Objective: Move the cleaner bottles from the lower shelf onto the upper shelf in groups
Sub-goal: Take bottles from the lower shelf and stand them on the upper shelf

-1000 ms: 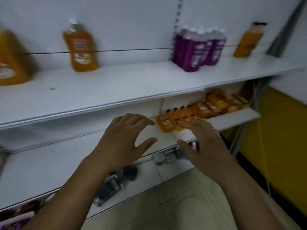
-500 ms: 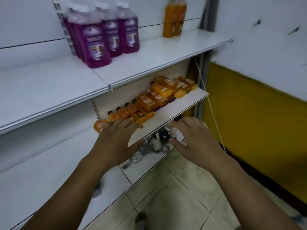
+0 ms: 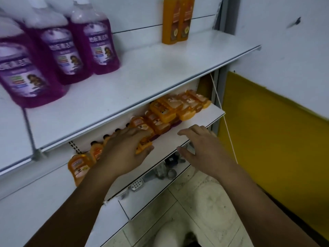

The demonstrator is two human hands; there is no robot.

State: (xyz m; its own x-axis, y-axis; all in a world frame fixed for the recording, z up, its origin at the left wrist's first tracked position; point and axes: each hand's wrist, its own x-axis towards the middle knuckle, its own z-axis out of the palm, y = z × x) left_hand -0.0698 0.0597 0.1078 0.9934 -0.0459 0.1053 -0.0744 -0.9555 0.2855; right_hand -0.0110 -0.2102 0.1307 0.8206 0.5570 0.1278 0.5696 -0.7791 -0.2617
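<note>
Lower white metal shelf (image 3: 195,118): holds a row of small orange plastic cleaner bottles (image 3: 138,123) along the back panel, running from left of the left hand (image 3: 124,152) to beyond its fingertips. Bottles under and left of that hand stand with dark caps up, long axis vertical, labels facing the front. Those beyond the fingertips lie stacked flat, long axis toward the shelf's front edge.

Left hand: fingers spread, nearly straight, laid across the row, thumb out beside one bottle; nothing gripped. Right hand (image 3: 204,150): spread loose, palm down over the shelf's front edge, holding nothing, apart from the bottles.

Upper white shelf (image 3: 160,72), above both hands: large purple liquid bottles (image 3: 58,50) up-left, two tall orange bottles (image 3: 178,20) at the back, all upright.
</note>
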